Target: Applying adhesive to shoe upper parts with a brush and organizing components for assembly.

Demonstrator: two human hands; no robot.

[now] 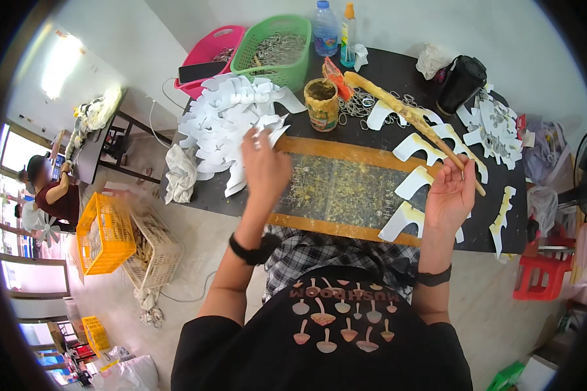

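My left hand (264, 169) is at the right edge of a heap of white cut-out pieces (225, 120). Its fingers are bent and smeared by motion, so whether they grip a piece cannot be told. In my right hand (451, 195) is a long wooden stick (411, 116), its far end thick with yellowish paste. Curved white pieces with yellow-smeared edges (414, 182) lie beneath and beside that hand. Between my hands is a paste-smeared sheet (346, 186) bordered with brown tape. Beyond it stands an open jar of brownish paste (322, 107).
Green (300, 26) and pink (192, 58) baskets of metal pieces, a water bottle (325, 32) and a spray bottle (348, 39) line the back. A black tumbler (461, 85) stands at right. Crates (104, 234) sit left of the table; another person (55, 189) is farther off.
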